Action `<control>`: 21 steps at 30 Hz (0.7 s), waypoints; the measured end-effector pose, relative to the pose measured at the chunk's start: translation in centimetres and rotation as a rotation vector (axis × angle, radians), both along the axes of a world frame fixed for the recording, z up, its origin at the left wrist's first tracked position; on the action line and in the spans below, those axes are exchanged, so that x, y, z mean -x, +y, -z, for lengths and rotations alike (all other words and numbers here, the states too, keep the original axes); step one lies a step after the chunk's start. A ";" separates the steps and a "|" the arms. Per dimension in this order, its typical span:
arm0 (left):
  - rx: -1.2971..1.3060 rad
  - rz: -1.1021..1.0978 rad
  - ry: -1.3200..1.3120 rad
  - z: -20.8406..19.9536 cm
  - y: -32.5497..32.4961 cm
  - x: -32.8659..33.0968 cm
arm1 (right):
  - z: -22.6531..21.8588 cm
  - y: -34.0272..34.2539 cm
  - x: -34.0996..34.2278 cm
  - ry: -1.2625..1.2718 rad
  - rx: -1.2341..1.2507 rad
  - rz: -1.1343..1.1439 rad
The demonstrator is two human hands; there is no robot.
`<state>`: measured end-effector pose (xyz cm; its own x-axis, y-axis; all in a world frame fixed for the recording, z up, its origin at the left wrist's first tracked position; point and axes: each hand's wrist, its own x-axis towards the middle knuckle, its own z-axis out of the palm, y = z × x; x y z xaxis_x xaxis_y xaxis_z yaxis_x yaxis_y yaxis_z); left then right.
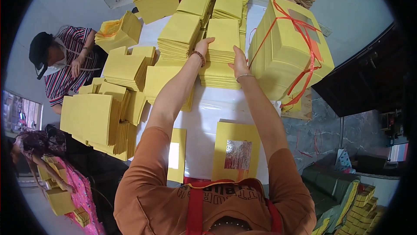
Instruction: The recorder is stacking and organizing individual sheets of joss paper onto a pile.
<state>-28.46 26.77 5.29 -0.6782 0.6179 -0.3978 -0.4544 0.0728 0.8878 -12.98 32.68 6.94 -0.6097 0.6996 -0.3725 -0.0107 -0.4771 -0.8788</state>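
Both my arms reach forward over the white-covered table. My left hand is pressed to the left side of a neat stack of yellow paper, thumb up by its edge. On the right side of the same stack lies my right hand, so the stack is gripped between the two. It rests on or just above a lower yellow paper stack; which, I cannot tell. Close to my body are a yellow sheet with a silver square and another yellow sheet, partly hidden by my left arm.
A tall yellow paper bundle tied with red string stands at the right. More stacks crowd the left side. A person in a striped shirt sits at the left, another lower down. Green wrapped bales lie lower right.
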 end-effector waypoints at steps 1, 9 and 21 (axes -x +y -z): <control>-0.023 0.034 -0.048 -0.5 0.0 0.0 | 0.2 0.3 0.3 -0.047 -0.067 -0.020; -0.056 0.095 -0.124 -1.2 -0.1 0.6 | 0.1 -1.6 0.4 -0.225 -0.454 0.176; 0.058 0.071 0.034 -1.9 -0.1 0.1 | 0.1 -1.1 -0.3 -0.092 -0.275 0.046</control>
